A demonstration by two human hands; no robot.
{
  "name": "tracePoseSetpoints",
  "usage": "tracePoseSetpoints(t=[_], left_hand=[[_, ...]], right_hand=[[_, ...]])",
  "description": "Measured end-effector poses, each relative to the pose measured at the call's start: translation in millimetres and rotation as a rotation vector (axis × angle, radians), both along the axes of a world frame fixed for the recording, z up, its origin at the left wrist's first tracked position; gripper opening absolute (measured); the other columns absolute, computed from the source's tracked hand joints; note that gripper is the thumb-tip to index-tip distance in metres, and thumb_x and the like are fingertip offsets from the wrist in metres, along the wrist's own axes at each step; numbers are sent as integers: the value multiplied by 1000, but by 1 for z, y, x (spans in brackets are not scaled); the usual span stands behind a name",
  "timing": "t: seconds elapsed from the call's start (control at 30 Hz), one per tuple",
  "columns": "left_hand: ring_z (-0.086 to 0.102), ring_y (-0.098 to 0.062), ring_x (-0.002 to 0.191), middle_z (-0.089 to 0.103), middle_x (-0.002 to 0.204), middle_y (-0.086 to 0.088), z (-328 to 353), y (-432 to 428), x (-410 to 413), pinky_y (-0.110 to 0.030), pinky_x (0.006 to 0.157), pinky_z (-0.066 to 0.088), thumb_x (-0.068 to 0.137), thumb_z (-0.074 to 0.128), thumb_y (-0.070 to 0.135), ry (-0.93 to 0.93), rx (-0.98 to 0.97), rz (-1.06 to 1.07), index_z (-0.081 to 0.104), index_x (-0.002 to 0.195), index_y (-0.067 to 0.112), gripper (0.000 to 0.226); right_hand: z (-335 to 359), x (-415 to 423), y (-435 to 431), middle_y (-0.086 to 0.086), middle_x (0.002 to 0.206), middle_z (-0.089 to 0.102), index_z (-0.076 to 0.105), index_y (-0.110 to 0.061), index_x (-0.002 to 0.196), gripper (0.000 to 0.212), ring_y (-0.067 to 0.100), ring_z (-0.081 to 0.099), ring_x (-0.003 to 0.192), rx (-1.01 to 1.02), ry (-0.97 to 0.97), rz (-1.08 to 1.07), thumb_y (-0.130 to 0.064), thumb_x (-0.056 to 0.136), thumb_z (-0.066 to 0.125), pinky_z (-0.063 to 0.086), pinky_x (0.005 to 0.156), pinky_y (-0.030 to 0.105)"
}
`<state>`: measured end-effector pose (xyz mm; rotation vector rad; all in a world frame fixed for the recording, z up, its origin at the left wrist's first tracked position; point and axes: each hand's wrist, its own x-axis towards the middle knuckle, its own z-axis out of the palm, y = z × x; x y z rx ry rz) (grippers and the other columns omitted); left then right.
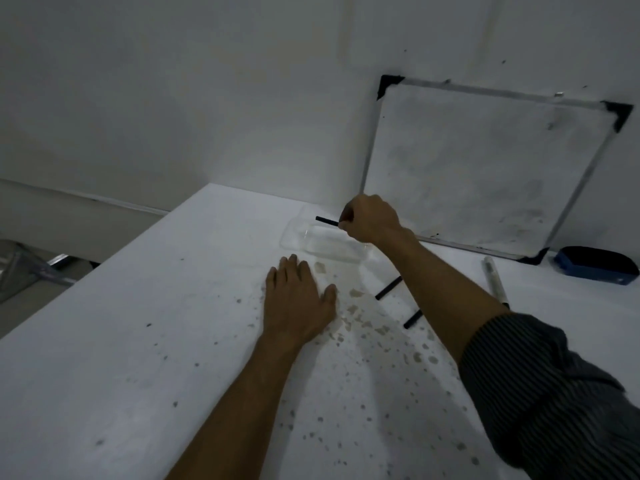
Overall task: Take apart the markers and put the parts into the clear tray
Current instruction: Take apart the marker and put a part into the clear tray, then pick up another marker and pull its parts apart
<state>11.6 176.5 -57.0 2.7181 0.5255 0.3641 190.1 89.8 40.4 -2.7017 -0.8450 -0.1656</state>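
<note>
My right hand (369,218) pinches a thin black marker part (326,220) and holds it just above the clear tray (294,233), which sits on the white table near the wall. My left hand (298,299) lies flat on the table, fingers straight, just in front of the tray. Two short black marker pieces (388,288) (412,319) lie on the table, partly hidden under my right forearm. A white marker barrel (494,278) lies further right.
A whiteboard (485,168) with black corners leans against the wall behind the tray. A blue eraser (595,265) sits at the far right. The table's left edge (104,265) drops off to the floor. The tabletop is speckled with stains.
</note>
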Motion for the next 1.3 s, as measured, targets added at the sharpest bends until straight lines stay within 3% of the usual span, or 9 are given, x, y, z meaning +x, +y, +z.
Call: tracePoseSetpoints(t=[0.17, 0.37, 0.5, 0.63, 0.77, 0.93, 1.03, 1.1, 1.3], left_hand=[[16, -33, 158, 22, 169, -21, -1, 0, 2, -48, 128, 5, 92, 28, 62, -23, 9, -2, 28, 158, 0, 91], [26, -36, 154, 33, 164, -22, 1, 1, 1, -50, 126, 14, 90, 34, 62, -42, -20, 4, 41, 150, 0, 87], [58, -38, 114, 60, 122, -19, 9, -3, -3, -48, 100, 44, 86, 57, 53, -152, -65, -21, 62, 118, 3, 59], [59, -25, 103, 61, 111, -7, 25, -30, -15, -40, 89, 51, 95, 66, 38, -289, -162, -204, 62, 115, 12, 32], [57, -13, 107, 59, 116, 2, 35, -85, -27, -26, 89, 47, 99, 62, 38, -271, -243, -443, 62, 122, 18, 30], [60, -16, 109, 60, 118, -1, 23, -141, -34, -28, 91, 49, 100, 63, 34, -188, -297, -520, 61, 122, 14, 30], [56, -17, 109, 59, 116, -1, 5, -149, -40, -35, 95, 50, 99, 62, 32, -211, -175, -555, 63, 119, 15, 27], [56, -18, 109, 60, 116, 0, 2, -147, -41, -32, 96, 49, 98, 62, 32, -218, -136, -570, 64, 118, 15, 26], [56, -5, 109, 61, 124, 5, 11, -145, -45, -26, 98, 52, 100, 63, 33, -220, -293, -531, 60, 129, 18, 33]], right_hand=[[-16, 17, 23, 11, 97, 76, 77, -9, 98, 27, 27, 72, 86, -121, 86, -8, -23, 76, 81, 62, 77, 39], [-4, 13, 7, 12, 103, 78, 81, -7, 101, 24, 23, 73, 93, 68, 157, -14, -22, 82, 82, 60, 81, 32], [14, -28, -42, 4, 108, 78, 80, -13, 108, 24, 9, 66, 88, 263, 178, 28, -28, 90, 75, 46, 70, 12], [13, -84, -115, -11, 97, 77, 79, -24, 106, 21, -6, 63, 74, 343, 146, 38, -36, 93, 69, 39, 63, 3], [-1, -125, -189, -20, 96, 73, 77, -30, 106, 18, -6, 63, 76, 366, 164, -25, -37, 96, 64, 40, 63, 6], [-29, -152, -263, -8, 100, 71, 75, -24, 110, 18, -3, 58, 75, 445, 37, -236, -28, 95, 66, 39, 69, 3], [-51, -159, -291, 1, 108, 67, 71, -19, 117, 28, 11, 61, 93, 423, 43, -390, -34, 93, 69, 42, 80, 18], [-63, -162, -299, 4, 113, 65, 70, -18, 120, 36, 13, 61, 92, 392, 92, -447, -39, 91, 71, 47, 78, 24], [-74, -162, -297, 7, 109, 67, 72, -16, 116, 26, 21, 66, 90, 430, 94, -448, -30, 94, 68, 56, 77, 32]])
